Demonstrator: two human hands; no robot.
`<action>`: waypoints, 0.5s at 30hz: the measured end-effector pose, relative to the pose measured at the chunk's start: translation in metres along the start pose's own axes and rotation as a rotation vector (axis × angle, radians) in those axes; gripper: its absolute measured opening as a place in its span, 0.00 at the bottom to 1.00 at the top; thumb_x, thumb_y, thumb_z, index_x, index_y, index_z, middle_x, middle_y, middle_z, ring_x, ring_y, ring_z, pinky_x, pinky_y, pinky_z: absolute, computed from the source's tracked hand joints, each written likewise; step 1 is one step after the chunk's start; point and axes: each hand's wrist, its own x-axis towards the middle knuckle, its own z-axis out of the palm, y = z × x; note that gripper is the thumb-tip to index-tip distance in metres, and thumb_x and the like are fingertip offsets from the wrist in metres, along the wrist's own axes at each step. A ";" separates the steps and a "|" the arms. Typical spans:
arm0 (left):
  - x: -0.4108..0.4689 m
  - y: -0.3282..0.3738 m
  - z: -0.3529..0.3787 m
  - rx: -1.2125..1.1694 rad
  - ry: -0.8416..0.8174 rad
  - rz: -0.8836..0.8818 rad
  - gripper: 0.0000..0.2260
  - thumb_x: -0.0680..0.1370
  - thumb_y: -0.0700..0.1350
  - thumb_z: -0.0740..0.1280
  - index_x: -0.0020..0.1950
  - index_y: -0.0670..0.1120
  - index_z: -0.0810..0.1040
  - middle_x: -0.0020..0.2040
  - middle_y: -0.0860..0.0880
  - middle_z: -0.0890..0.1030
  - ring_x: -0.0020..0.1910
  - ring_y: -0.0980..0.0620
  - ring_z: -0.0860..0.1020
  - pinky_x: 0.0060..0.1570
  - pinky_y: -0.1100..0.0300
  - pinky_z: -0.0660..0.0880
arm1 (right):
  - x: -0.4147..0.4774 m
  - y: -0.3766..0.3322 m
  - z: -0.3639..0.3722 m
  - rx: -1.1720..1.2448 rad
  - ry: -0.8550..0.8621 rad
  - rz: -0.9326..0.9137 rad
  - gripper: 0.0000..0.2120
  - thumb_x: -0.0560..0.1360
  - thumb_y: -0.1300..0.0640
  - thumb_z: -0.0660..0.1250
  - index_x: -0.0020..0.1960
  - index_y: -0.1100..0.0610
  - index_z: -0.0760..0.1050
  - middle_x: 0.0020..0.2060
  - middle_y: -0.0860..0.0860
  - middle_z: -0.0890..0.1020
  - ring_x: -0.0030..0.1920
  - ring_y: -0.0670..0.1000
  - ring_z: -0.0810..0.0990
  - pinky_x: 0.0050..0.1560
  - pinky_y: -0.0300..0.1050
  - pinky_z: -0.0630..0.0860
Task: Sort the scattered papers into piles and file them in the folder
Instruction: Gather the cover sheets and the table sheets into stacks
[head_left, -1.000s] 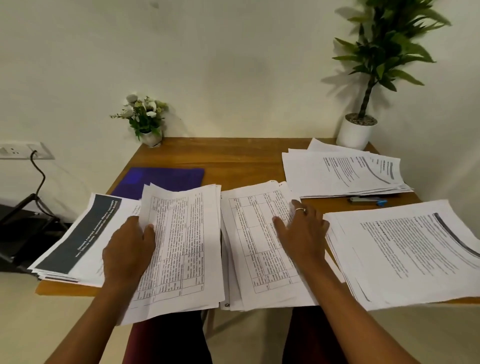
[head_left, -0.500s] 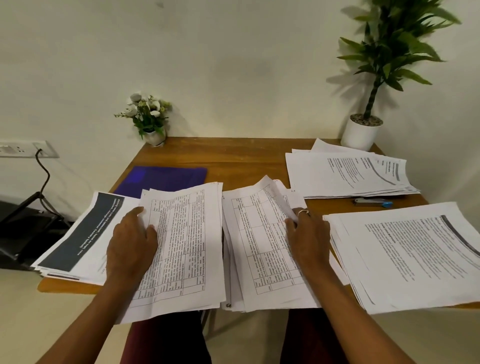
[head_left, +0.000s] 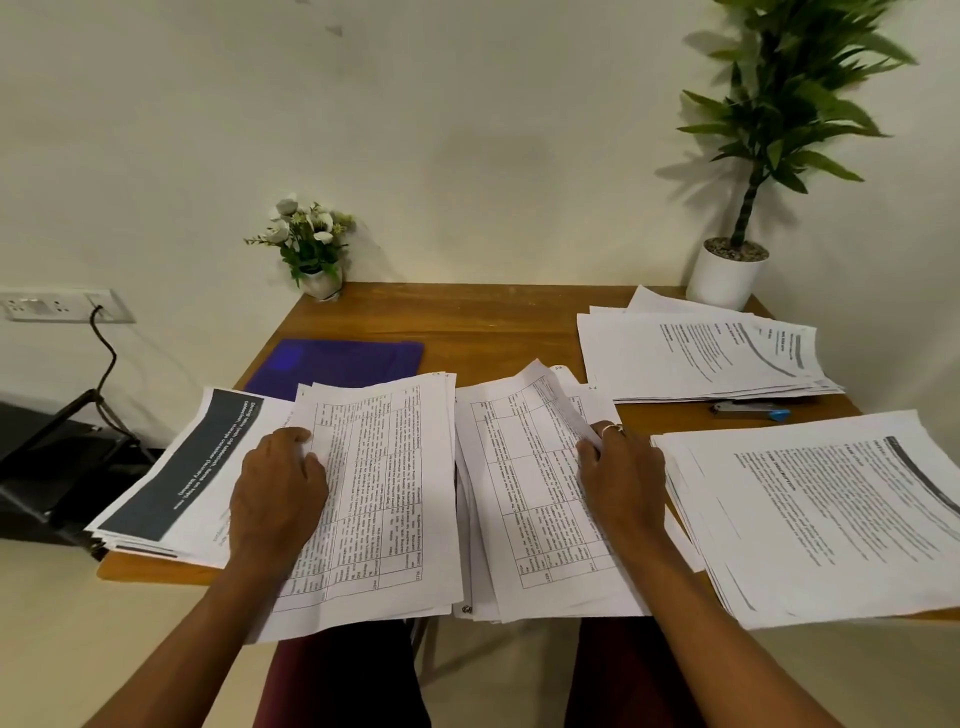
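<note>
Several piles of printed paper cover a wooden table. My left hand rests on the left edge of a pile of table-printed sheets, its fingers curled at that edge. My right hand pinches the lifted right edge of the top sheet of the middle pile. A pile with a dark grey banner lies at the far left. Two text piles lie at the right, one near and one far. A purple folder lies shut behind the left piles.
A small flower pot stands at the back left of the table and a tall potted plant at the back right. A stapler lies between the two right piles. A black chair and wall socket are left of the table.
My right hand has shifted right and lifted the right edge of the middle pile's top sheet. My left hand has slid slightly up the left pile's edge.
</note>
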 end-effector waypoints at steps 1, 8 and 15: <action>0.000 0.000 0.000 -0.008 0.000 -0.001 0.11 0.81 0.43 0.64 0.64 0.44 0.75 0.62 0.42 0.80 0.58 0.41 0.78 0.57 0.42 0.76 | 0.000 0.000 0.001 -0.002 -0.002 0.000 0.13 0.78 0.49 0.71 0.55 0.57 0.82 0.50 0.55 0.85 0.44 0.55 0.82 0.50 0.54 0.82; -0.002 0.006 -0.005 -0.147 -0.032 -0.083 0.16 0.83 0.42 0.65 0.70 0.48 0.69 0.66 0.41 0.79 0.60 0.37 0.80 0.58 0.39 0.77 | 0.000 0.001 -0.002 0.038 -0.010 0.007 0.13 0.79 0.48 0.68 0.56 0.56 0.81 0.51 0.53 0.86 0.40 0.50 0.78 0.43 0.46 0.81; 0.000 0.009 -0.021 -0.220 -0.145 -0.178 0.14 0.84 0.43 0.63 0.70 0.43 0.74 0.65 0.41 0.80 0.55 0.38 0.81 0.55 0.42 0.77 | 0.001 -0.005 -0.017 0.194 -0.062 0.128 0.11 0.81 0.50 0.67 0.57 0.56 0.79 0.51 0.50 0.85 0.40 0.48 0.82 0.38 0.38 0.78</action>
